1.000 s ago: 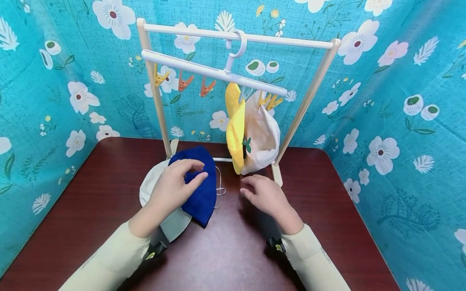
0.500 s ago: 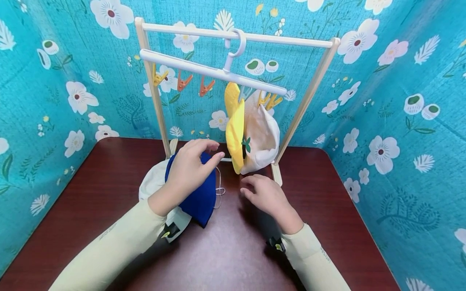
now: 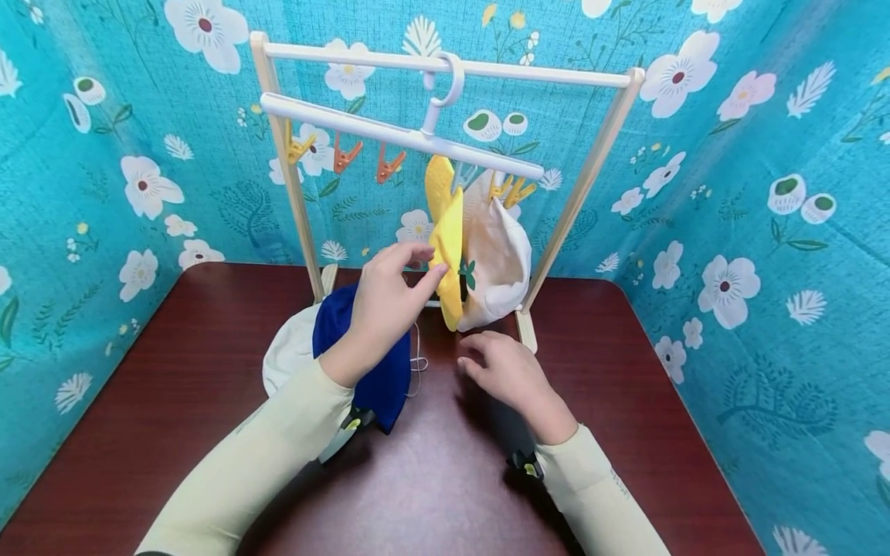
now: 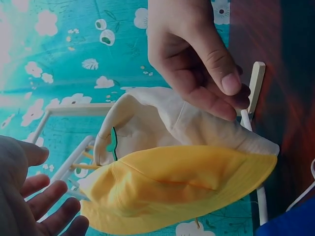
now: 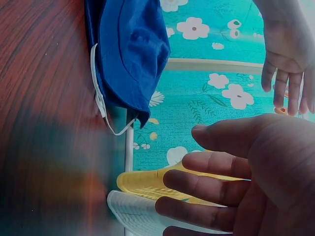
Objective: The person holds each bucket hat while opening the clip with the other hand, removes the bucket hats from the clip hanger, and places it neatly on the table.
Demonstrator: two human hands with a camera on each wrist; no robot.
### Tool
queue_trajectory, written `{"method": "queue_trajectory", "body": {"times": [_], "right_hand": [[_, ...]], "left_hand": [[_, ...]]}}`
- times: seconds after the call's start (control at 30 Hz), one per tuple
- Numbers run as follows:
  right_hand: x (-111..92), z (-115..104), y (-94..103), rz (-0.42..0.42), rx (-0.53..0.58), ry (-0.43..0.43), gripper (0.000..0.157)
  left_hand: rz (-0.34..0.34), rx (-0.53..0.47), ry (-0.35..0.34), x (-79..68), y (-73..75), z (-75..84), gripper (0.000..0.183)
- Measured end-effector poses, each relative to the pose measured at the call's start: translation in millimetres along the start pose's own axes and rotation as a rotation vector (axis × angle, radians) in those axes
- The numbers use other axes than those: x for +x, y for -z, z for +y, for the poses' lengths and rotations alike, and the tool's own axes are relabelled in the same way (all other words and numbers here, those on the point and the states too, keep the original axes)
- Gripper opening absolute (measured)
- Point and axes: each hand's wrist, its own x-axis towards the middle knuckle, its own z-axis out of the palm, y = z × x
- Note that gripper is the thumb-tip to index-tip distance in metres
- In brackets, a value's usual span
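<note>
passage: under 3 left clips (image 3: 341, 161) | obstacles: yellow hat (image 3: 450, 234) rightward, blue hat (image 3: 384, 374) below

From my head, one view looked forward and down across the whole rack (image 3: 549, 72); my two wrist views (tipped sideways, table (image 4: 290, 108) on opposite sides) looked from close in, both sharing the yellow hat (image 4: 187, 182).

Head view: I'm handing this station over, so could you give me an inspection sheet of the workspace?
Surface: dark reddish table, wood-grained.
Job's things: yellow hat and cream hat hang from hanger on rack; blue hat partly over white hat on the table.
Clutter: nothing seen.
Hands: left hand beside yellow hat, contact unclear; right hand in front of the rack, holding nothing.
Cables: nothing seen; only a string at the blue hat.
Surroundings: blue floral cloth behind and at both sides.
</note>
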Motion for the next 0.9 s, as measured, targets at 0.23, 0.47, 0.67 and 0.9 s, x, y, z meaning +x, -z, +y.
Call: {"method": "queue_trajectory", "body": {"times": [0.23,0.47,0.67,0.9], "right_hand": [[1.1,0.5,2.1,0.005,0.005,-0.008,0.029],[-0.1,1.6,2.3,-0.002,0.006,-0.018,0.030],[-0.9,3.0,0.9,0.009,0.001,-0.018,0.028],[-0.2,3.0,1.8,-0.004,-0.005,-0.020,0.028]], "left_hand": [[0.027,0.068,-0.015,17.5,-7.3,5.0,0.034],[0.020,0.103,-0.022,35.7,-12.0,10.5,0.035],[0.017,0.126,0.013,46.8,-12.9,14.8,0.037],[0.015,0.135,0.038,60.0,-13.5,18.6,0.034]]}}
